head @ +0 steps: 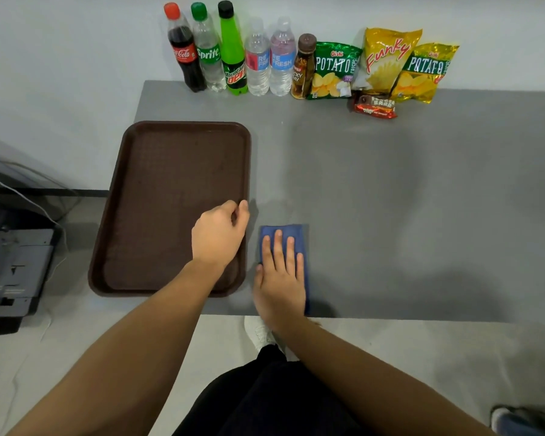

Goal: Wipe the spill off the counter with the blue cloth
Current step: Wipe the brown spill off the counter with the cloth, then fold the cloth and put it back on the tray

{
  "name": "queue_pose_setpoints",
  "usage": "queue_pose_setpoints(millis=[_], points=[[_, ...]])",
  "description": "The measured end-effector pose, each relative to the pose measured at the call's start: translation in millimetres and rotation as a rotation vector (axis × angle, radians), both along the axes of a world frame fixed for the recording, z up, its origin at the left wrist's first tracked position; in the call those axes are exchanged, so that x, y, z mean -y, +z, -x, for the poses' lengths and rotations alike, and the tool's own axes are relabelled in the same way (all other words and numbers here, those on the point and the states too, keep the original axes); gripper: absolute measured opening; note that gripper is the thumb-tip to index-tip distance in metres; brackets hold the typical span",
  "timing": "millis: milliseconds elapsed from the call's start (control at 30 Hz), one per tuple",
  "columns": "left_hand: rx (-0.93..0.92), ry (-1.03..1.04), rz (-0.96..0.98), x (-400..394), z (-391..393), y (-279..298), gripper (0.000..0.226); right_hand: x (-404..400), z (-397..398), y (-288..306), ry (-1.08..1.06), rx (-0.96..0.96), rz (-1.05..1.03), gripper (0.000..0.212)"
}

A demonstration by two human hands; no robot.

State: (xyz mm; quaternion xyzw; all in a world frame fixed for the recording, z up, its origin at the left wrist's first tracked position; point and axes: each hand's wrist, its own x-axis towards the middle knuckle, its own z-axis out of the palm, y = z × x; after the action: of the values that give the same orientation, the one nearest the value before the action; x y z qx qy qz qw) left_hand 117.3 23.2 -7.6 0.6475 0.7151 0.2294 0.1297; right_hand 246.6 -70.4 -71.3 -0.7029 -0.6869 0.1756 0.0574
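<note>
A folded blue cloth (282, 230) lies flat on the grey counter (390, 199) near its front edge. My right hand (280, 275) presses down on it with the fingers spread and pointing away from me. My left hand (219, 232) curls around the right rim of a brown tray (170, 190), just left of the cloth. A faint wet sheen (283, 184) shows on the counter beyond the cloth; I cannot make out its edges.
Several drink bottles (233, 55) stand in a row along the back wall. Chip bags (387, 64) and a snack bar (373, 108) lie to their right. A dark machine (10, 265) sits on the floor at the left. A shoe (258, 333) shows below the counter edge.
</note>
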Motion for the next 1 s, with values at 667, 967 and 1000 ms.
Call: queue_pose_setpoints(millis=[667, 967, 1000], points=[[0.083, 0.031, 0.036, 28.7, -38.3, 0.1, 0.044, -136.0, -90.7, 42.5, 0.198, 0.221, -0.027, 0.049], [0.270, -0.062, 0.224, 36.7, -58.7, -16.1, 0.020, -153.0, -113.2, 74.8, 0.242, 0.038, 0.090, 0.036], [0.307, -0.054, 0.262, 36.4, -60.7, -17.1, 0.033, -151.4, -114.3, 82.1, 0.243, -0.029, 0.103, 0.035]])
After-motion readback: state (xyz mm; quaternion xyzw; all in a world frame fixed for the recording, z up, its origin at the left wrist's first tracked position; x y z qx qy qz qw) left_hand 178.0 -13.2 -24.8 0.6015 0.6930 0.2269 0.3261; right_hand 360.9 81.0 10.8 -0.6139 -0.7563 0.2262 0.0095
